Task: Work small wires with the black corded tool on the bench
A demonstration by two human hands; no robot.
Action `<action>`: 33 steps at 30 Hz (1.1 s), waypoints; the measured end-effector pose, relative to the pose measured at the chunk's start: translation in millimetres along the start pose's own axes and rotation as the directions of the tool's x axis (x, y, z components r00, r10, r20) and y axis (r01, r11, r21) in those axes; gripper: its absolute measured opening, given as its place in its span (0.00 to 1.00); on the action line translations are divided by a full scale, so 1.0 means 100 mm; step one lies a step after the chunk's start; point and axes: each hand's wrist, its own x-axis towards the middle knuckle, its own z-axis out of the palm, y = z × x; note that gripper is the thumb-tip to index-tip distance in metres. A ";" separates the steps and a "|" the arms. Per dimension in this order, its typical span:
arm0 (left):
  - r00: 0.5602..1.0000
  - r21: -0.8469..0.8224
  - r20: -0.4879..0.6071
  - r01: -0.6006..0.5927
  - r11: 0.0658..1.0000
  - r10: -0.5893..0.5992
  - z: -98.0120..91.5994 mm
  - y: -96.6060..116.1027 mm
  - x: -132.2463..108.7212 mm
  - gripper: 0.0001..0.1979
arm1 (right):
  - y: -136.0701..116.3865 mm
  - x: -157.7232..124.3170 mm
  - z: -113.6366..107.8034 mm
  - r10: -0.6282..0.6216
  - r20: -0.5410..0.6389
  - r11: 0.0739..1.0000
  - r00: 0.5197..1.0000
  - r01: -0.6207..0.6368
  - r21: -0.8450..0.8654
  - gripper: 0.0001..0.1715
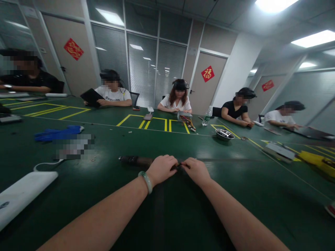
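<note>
A dark rod-shaped object (143, 162), black and brown with a silver tip at its left end, lies crosswise in front of me just above the table. My left hand (162, 169), wearing a pale green bangle (146, 182) at the wrist, is wrapped over its right part. Close beside it, my right hand (195, 170) has its fingers pinched together at the rod's right end. Between the two hands a small dark piece shows, too small to name. The exact kind of the rod cannot be made out.
On the green table (117, 212), a white power bank (24, 195) lies at left, with blue gloves (59, 133) beyond. A metal bowl (224, 134) and a plastic bottle (207, 116) stand ahead right. A yellow item (318, 164) lies far right. Several people sit opposite.
</note>
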 end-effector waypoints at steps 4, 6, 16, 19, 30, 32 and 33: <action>1.000 -0.002 -0.006 0.010 1.000 -0.010 0.01 -0.01 0.00 0.04 | 0.00 -0.01 -0.01 -0.012 0.009 1.000 1.000 0.013 -0.014 0.06; 1.000 -0.015 -0.004 0.023 1.000 -0.023 0.00 -0.01 0.00 0.04 | -0.03 -0.03 -0.02 0.006 0.024 1.000 1.000 -0.005 -0.031 0.06; 1.000 -0.067 -0.007 0.025 0.997 -0.026 -0.01 -0.02 0.01 0.04 | -0.06 -0.05 -0.03 0.077 0.041 0.994 0.996 -0.080 0.079 0.05; 1.000 -0.062 0.004 0.028 0.998 -0.028 -0.01 -0.01 0.01 0.04 | -0.08 -0.05 -0.04 0.093 0.045 0.992 0.995 -0.096 0.077 0.05; 1.000 -0.011 0.000 0.027 1.000 -0.027 0.02 0.00 0.02 0.03 | -0.12 -0.03 0.03 0.075 0.039 0.997 0.996 -0.075 0.017 0.07; 0.999 -0.009 0.000 0.041 0.999 -0.041 0.02 0.01 0.01 0.03 | -0.12 -0.03 0.03 0.068 0.036 0.997 0.997 -0.068 0.018 0.07; 0.999 -0.009 -0.001 0.047 0.999 -0.047 0.02 0.02 0.01 0.03 | -0.11 -0.03 0.03 0.065 0.037 0.998 0.997 -0.065 0.021 0.07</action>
